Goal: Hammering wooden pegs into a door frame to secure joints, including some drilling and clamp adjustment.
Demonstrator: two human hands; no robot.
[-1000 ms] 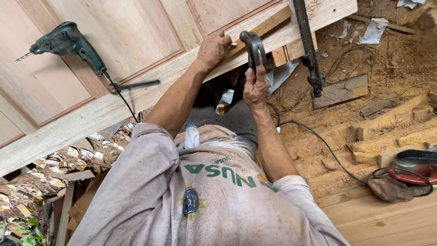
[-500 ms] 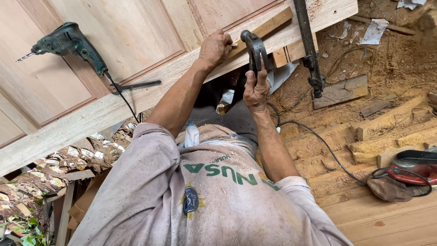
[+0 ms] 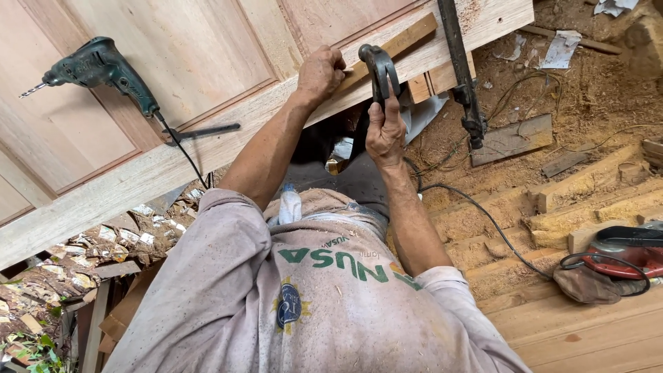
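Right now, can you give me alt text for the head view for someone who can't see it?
The right hand grips a dark metal clamp at the edge of a panelled wooden door, while the left hand presses a wood strip onto it. A green corded drill lies on the door.

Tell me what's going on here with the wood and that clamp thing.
A person leans over a wooden panelled door lying flat. The left hand presses a small wood strip against the door's edge, while the right hand grips a dark metal clamp set over that strip. A long bar clamp sits just beside it, and a green electric drill rests on the door.
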